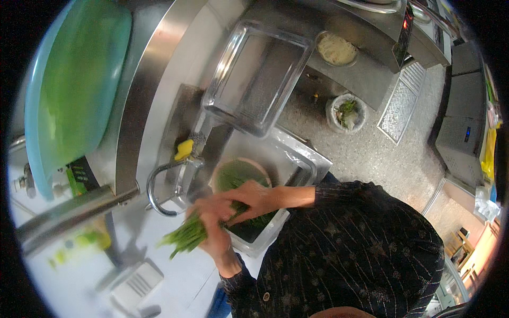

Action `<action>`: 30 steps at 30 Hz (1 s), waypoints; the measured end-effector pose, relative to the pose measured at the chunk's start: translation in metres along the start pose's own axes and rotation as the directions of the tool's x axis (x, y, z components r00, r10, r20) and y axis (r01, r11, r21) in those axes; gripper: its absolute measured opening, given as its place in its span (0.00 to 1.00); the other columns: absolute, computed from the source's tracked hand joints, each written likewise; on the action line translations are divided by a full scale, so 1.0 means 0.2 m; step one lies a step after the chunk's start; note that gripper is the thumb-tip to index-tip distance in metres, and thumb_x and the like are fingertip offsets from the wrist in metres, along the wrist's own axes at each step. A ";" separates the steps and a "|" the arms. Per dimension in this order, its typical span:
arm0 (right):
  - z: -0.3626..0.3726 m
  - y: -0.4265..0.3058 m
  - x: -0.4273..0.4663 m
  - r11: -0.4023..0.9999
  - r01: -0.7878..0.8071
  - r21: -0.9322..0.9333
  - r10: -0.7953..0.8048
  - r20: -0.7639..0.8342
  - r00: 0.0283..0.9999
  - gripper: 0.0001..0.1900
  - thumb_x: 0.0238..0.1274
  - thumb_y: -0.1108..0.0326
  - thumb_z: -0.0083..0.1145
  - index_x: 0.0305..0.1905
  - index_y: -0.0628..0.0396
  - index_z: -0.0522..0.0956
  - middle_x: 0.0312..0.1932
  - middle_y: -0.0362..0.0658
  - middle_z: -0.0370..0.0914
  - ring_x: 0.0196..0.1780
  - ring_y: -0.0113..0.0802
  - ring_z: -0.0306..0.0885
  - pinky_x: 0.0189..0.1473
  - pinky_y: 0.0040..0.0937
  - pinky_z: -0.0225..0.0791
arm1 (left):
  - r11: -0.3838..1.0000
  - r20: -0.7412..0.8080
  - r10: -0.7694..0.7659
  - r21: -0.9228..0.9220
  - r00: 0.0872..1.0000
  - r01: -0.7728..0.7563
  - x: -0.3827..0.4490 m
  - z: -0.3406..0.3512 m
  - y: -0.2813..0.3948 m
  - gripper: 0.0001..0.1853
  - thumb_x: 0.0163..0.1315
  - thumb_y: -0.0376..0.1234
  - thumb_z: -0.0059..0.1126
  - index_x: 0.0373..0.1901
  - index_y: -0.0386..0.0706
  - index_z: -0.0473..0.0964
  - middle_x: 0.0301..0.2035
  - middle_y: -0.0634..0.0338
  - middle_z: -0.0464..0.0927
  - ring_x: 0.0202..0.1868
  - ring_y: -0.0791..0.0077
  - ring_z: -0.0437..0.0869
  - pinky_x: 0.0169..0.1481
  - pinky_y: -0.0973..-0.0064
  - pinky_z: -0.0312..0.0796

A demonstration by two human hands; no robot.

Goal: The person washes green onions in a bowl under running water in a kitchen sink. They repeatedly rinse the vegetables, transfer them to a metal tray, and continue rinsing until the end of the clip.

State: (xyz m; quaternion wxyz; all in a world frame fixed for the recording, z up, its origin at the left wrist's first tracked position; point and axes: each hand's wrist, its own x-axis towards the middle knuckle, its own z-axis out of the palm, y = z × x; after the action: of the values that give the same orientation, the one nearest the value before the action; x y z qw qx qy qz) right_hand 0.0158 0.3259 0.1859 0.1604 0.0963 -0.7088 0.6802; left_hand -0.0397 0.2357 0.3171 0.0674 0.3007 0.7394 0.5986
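Note:
A bunch of long green stalks [185,236], which look like leafy vegetables, is gripped between my two hands. My left hand [214,228] wraps around its middle, with the light green ends sticking out to the left. My right hand [252,198] is at the darker end, its fingers close to the left hand. Both hands are slightly blurred. Below them, a round bowl [218,181] with greens sits in the steel sink [274,153]. Nearer me is a rectangular container [260,248] with dark green contents, partly hidden by my right forearm.
A curved faucet [151,190] rises left of the bowl, near a yellow cloth or sponge [184,150]. Beyond stands a rectangular clear-looking tub [258,75]. A lined waste bin [329,119] holds scraps. Pale shreds fill a bowl [337,48]. A blue-green basin [75,87] looms at left.

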 end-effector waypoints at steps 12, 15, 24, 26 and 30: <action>-0.21 0.35 -0.72 0.857 -0.502 -0.116 0.455 -0.290 0.842 0.10 0.67 0.62 0.55 0.47 0.52 0.79 0.27 0.54 0.80 0.31 0.56 0.80 0.32 0.51 0.69 | 0.815 0.687 -0.220 0.520 0.693 -0.257 0.77 0.81 -0.39 0.25 0.57 0.50 0.64 0.34 0.34 0.82 0.25 0.42 0.81 0.29 0.51 0.86 0.36 0.58 0.74; -0.22 0.37 -0.81 0.858 -0.510 -0.068 0.452 -0.372 0.811 0.10 0.68 0.66 0.56 0.50 0.55 0.79 0.29 0.54 0.81 0.30 0.52 0.80 0.32 0.43 0.70 | 0.801 0.678 -0.323 0.567 0.660 -0.190 1.08 1.07 -0.65 0.28 0.52 0.54 0.68 0.34 0.33 0.82 0.25 0.43 0.82 0.31 0.52 0.86 0.39 0.58 0.75; -0.32 0.45 -1.00 0.802 -0.596 0.026 0.488 -0.603 0.631 0.07 0.66 0.68 0.58 0.46 0.53 0.81 0.30 0.52 0.81 0.30 0.50 0.81 0.32 0.40 0.72 | 0.702 0.790 -0.359 0.579 0.497 -0.414 1.48 1.61 -1.27 0.33 0.47 0.43 0.77 0.54 0.38 0.77 0.47 0.52 0.83 0.49 0.62 0.83 0.56 0.66 0.73; -0.33 0.45 -1.01 0.790 -0.609 0.069 0.511 -0.622 0.593 0.07 0.67 0.68 0.58 0.46 0.54 0.81 0.29 0.52 0.80 0.29 0.49 0.81 0.31 0.40 0.72 | 0.769 0.836 -0.303 0.498 0.458 -0.401 1.52 1.64 -1.34 0.38 0.46 0.42 0.75 0.59 0.35 0.73 0.54 0.45 0.77 0.57 0.55 0.79 0.63 0.65 0.69; -0.31 0.48 -0.98 0.834 -0.548 0.059 0.461 -0.619 0.636 0.07 0.67 0.70 0.57 0.47 0.55 0.81 0.26 0.48 0.78 0.27 0.41 0.78 0.29 0.36 0.70 | 0.718 0.797 -0.286 0.546 0.532 -0.432 1.78 1.46 -1.61 0.36 0.48 0.34 0.69 0.62 0.35 0.72 0.54 0.44 0.78 0.57 0.52 0.79 0.64 0.66 0.69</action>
State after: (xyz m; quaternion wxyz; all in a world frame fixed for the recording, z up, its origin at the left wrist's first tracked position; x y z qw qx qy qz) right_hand 0.1695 0.3762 0.0285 0.1892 -0.3415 -0.6602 0.6417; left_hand -0.3105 0.6357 0.0308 0.2698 0.5856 0.7623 0.0564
